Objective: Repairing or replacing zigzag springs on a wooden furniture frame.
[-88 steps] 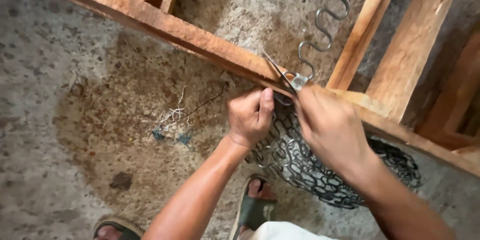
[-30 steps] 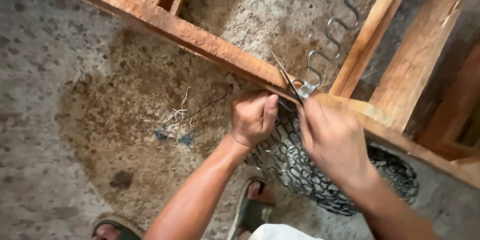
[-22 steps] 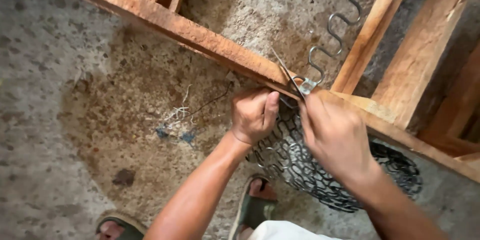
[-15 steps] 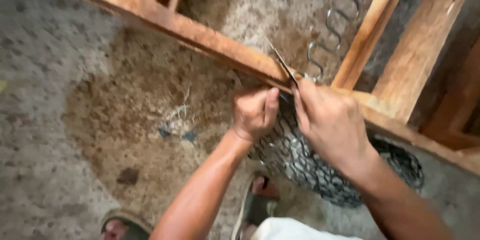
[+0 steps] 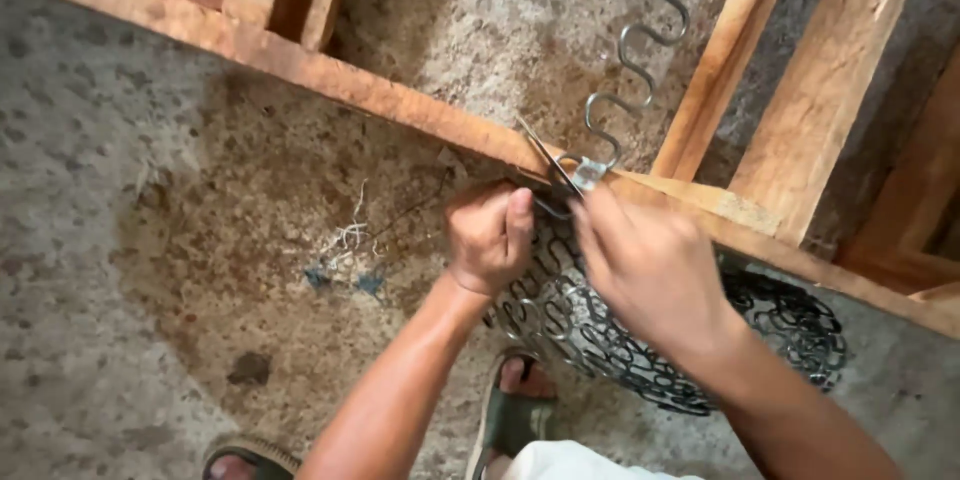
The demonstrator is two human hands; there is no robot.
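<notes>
While the left hand point(image 5: 490, 238) fists the rail edge, the right hand point(image 5: 650, 265) clasps thin metal pliers point(image 5: 548, 162) at the stiff, springy grey zigzag steel wire point(image 5: 630, 50).

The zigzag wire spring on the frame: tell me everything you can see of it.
The zigzag spring is bare grey metal wire bent into repeated S-curves. It runs from a small metal clip on the front wooden rail diagonally up across the frame opening, over the concrete floor, and leaves the picture's top edge. The right hand works at its clipped end, beside a thin pointed tool.
</notes>
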